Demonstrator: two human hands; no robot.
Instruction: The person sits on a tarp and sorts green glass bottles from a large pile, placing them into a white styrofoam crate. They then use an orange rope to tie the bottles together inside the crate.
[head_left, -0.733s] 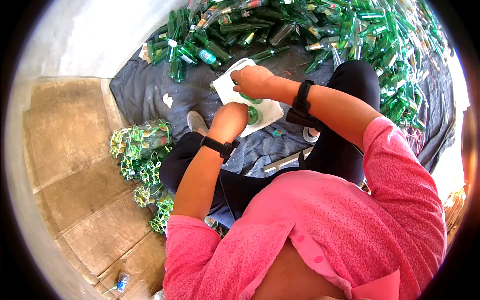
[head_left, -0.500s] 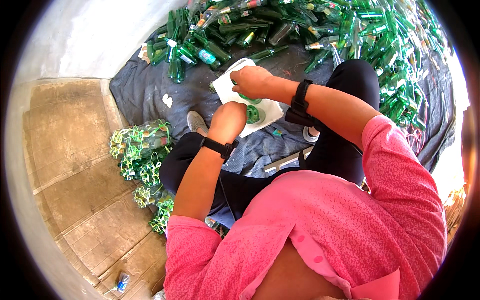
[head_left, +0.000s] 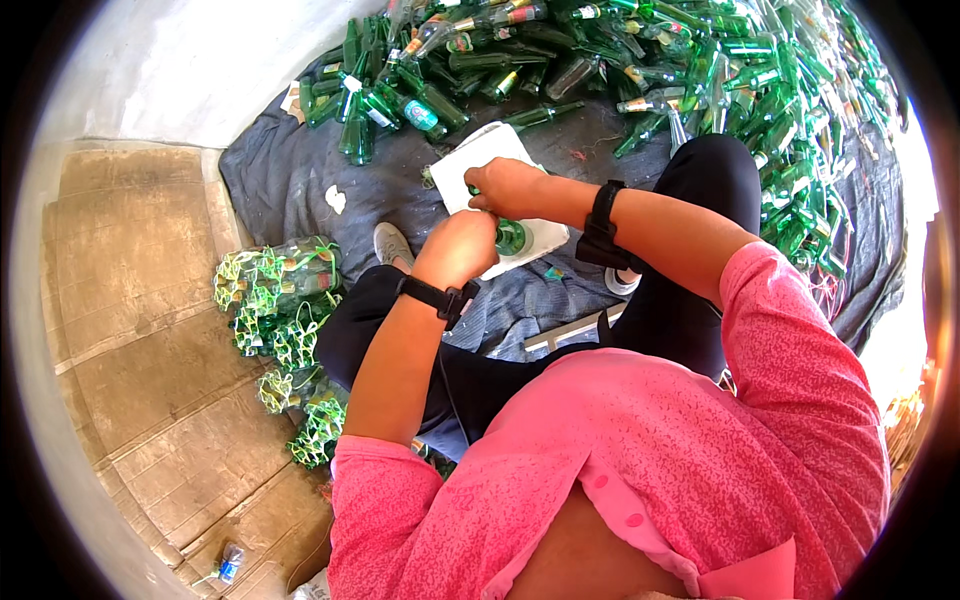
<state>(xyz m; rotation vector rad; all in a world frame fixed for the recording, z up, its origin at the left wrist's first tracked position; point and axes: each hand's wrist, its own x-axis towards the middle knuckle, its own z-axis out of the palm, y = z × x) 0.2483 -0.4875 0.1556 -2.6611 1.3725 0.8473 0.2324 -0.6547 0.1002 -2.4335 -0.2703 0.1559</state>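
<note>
I am seated on the ground with a white block (head_left: 492, 150) between my knees. A green glass bottle (head_left: 512, 238) lies on that block, seen end on. My left hand (head_left: 458, 248) is closed around the bottle's body. My right hand (head_left: 506, 187) is curled over the bottle's top end, fingers pinched; what it pinches is hidden. Both wrists wear black bands.
A large heap of green glass bottles (head_left: 640, 60) covers the grey cloth (head_left: 290, 180) ahead and to the right. Bottles wrapped in yellow-green netting (head_left: 285, 300) lie by my left knee. Tan paving (head_left: 130, 300) lies to the left; a small plastic bottle (head_left: 230, 565) sits near the bottom.
</note>
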